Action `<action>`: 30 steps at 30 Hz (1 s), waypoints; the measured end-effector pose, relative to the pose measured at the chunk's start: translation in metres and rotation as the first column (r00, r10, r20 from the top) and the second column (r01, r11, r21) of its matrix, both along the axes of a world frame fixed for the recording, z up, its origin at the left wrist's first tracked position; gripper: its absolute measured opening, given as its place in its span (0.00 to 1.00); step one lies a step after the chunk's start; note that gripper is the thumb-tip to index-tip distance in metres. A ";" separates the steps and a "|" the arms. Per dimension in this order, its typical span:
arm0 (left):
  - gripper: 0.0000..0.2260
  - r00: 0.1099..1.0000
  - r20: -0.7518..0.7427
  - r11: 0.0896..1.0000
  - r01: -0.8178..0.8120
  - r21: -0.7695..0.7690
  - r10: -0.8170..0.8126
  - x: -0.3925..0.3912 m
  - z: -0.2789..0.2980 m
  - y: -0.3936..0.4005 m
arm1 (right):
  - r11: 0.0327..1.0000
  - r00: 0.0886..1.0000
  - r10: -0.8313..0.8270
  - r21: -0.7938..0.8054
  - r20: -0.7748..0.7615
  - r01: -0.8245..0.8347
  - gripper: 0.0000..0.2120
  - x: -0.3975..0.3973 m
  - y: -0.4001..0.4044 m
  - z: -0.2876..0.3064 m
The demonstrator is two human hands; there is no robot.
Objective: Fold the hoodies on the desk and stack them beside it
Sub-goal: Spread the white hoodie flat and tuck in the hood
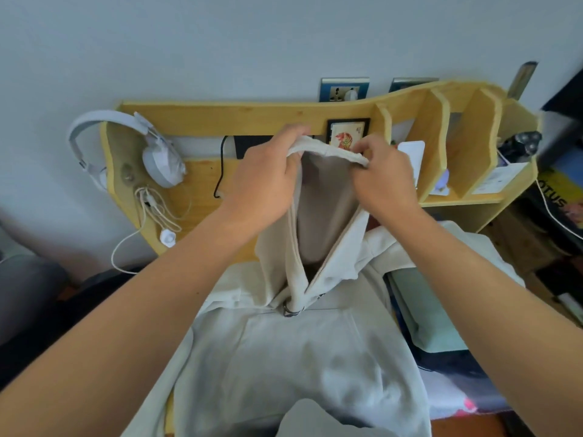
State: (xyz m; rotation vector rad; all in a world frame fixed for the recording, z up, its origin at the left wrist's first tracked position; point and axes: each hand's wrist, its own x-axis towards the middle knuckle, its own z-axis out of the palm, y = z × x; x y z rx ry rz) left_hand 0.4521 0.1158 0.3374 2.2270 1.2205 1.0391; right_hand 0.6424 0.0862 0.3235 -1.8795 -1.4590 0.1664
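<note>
A cream hoodie (293,357) lies front up on the wooden desk (202,184), its body running toward me and off the near edge. Its hood (325,209) is lifted upright above the desk, opening toward me. My left hand (268,171) grips the top rim of the hood on the left. My right hand (381,171) pinches the same rim on the right. The rim stretches between the two hands.
White headphones (157,152) and a tangled white cable (154,206) hang at the desk's left side. Wooden shelf dividers (441,134) stand at the back right with small items. A pale green item (426,313) lies right of the hoodie. A small picture (347,134) sits behind the hands.
</note>
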 end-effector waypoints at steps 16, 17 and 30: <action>0.60 0.948 0.057 0.659 0.260 -0.706 -0.314 0.026 -0.064 0.039 | 0.936 0.921 0.345 0.148 -0.182 -0.321 0.11 0.020 -0.014 0.036; 0.58 0.929 0.075 0.639 0.306 -0.706 -0.361 0.027 -0.071 0.042 | 0.928 0.914 0.365 0.152 -0.179 -0.341 0.10 0.022 -0.016 0.037; 0.41 0.908 0.180 0.663 0.402 -0.631 -0.378 0.041 -0.072 0.048 | 0.830 0.746 0.554 0.175 -0.370 -0.529 0.09 0.046 -0.036 0.040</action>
